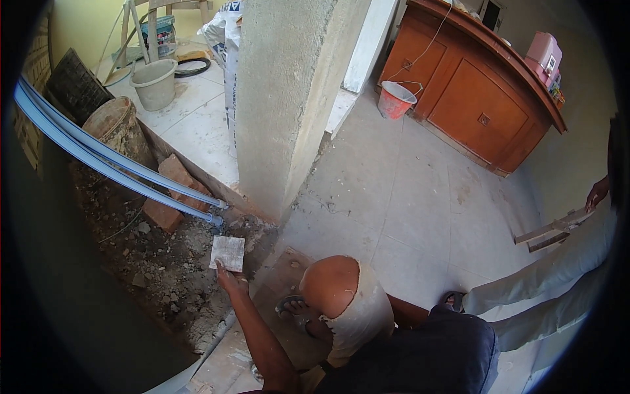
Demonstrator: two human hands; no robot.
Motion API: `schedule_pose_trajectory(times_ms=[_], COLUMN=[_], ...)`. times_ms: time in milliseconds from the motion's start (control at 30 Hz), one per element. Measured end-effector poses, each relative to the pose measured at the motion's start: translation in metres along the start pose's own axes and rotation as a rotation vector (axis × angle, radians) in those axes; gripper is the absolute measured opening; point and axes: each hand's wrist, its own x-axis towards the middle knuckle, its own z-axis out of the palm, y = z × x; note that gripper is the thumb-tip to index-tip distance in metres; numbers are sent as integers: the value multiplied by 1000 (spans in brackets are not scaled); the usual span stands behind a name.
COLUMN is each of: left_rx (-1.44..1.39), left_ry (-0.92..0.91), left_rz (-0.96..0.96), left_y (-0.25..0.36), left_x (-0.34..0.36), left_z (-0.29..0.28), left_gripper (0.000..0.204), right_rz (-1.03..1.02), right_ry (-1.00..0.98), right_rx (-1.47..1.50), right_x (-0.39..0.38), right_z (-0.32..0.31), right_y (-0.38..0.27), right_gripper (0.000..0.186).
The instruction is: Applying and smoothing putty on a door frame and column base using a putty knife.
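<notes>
My left hand (233, 278) is closed on a square, pale grey tile piece (228, 252), gripping it by its near edge. The tile's flat face is smeared with grey and white. It is held over rubble (177, 279) of broken stone, soil and mortar. Just beyond it, the ends of two bluish-grey pipes (147, 187) come down close to the foot of a concrete pillar (298, 92). My right hand does not show; the bent knee (331, 285) and dark cloth (426, 354) cover much of the lower middle.
Bricks (172, 190) and a dirty bucket (118, 128) lie by the pipes. A grey bucket (155, 85) stands on white tiles. A red bucket (396, 100) is beside a wooden counter (469, 85). Another person's pale-trousered legs (545, 282) stand at right, a hand (596, 194) near a wooden frame (554, 230).
</notes>
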Motion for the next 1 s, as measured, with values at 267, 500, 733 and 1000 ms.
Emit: schedule_pose_trajectory(times_ms=[267,500,733,1000], left_rx=[-21,-58,-216,181], left_ry=[41,27,-14,-377], left_rz=[52,51,-29,525], left_y=[23,37,7,-12], left_x=[8,-4,-30,74], left_z=[-24,-16,53,-110], left_gripper=[45,45,42,43], right_rz=[149,264,41,-494], right_ry=[-18,-172,-428,-571], right_rx=[-108,-229,120,-110], right_x=[4,59,103,134], right_z=[-27,-20,17,76], right_y=[21,-76,-174,-321], right_gripper=[28,23,20,15])
